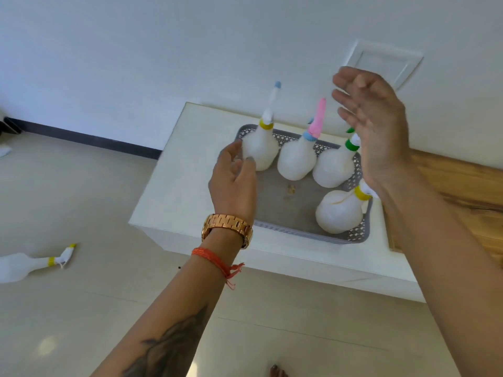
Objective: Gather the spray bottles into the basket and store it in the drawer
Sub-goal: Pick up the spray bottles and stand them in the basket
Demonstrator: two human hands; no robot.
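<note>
Head view. Left hand [234, 172] open, fingers loosely curled, fingertips touching body of yellow-collared bottle [260, 151]; no grip closed. Right hand [375, 123] open, fingers spread, raised above basket, holding nothing.

Basket [353, 236]: grey plastic, lattice walls, rectangular, on white cabinet top [174, 197]. Four translucent white bulbous spray bottles upright inside; collars yellow, blue [309, 136], green [349, 145], yellow [362, 194].

Fifth bottle [30, 265] lying on tiled floor, well apart. No legible labels.

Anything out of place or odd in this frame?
Yes. One spray bottle lies on its side on the floor at far left, away from the basket, where four bottles stand upright. A small yellowish scrap sits on the basket's bottom.
</note>
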